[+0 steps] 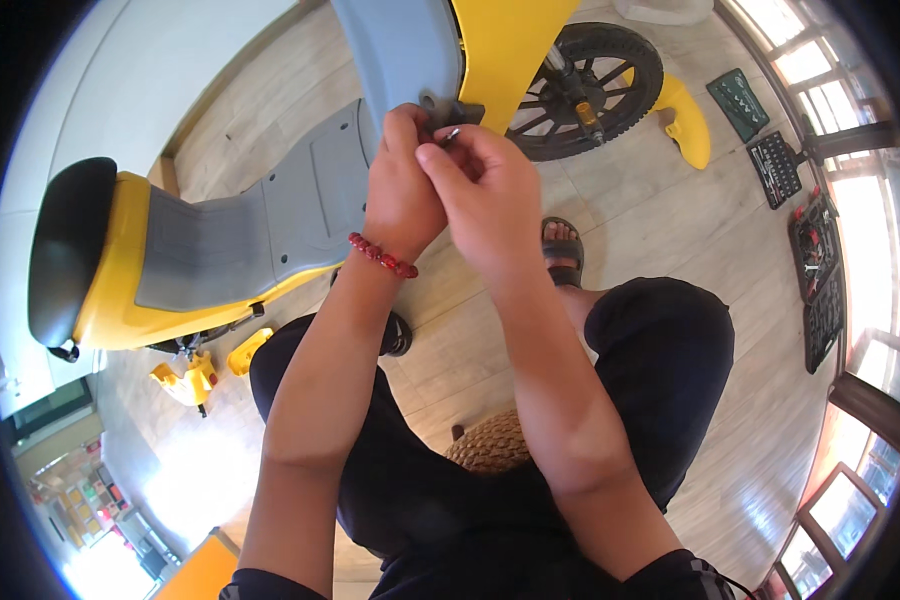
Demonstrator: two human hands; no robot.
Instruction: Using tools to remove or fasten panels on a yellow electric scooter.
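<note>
Two hands meet: right hand (492, 195) pinching a small shiny metal piece (451, 136); left hand (407, 180) curled, grip hidden, can't tell. Yellow-and-grey scooter body (410, 55), edge just beyond. Pale plank floor (660, 215) runs rightward to dark-green tool case (722, 99), small tools inside.

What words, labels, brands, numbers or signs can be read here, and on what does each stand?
None can be read.
Yellow-and-grey scooter: no legible lettering.
Small metal piece at the right hand: too small to show any marking.
Green tool case: too small to read.
Coloured items at far lower left: too blurred.
</note>
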